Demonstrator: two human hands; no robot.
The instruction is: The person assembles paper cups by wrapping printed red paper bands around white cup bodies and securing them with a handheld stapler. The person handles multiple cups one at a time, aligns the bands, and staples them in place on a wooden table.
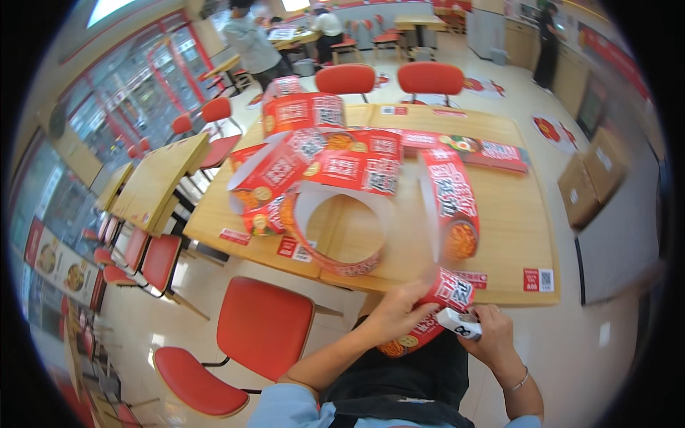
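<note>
My left hand pinches a red printed paper band in front of my lap; its lower part hangs below the fingers. My right hand is closed around a small white stapler-like tool, whose end meets the band's right edge. Whether its jaws are pressed together I cannot tell. Beyond my hands on the table, another red band stands curved with its white inner side partly showing. To its left sits a closed ring of the same printed paper.
Several more red paper rings are heaped at the table's far left. A stack of flat strips lies along the back. A red chair stands near my left, cardboard boxes on the right. People are farther off.
</note>
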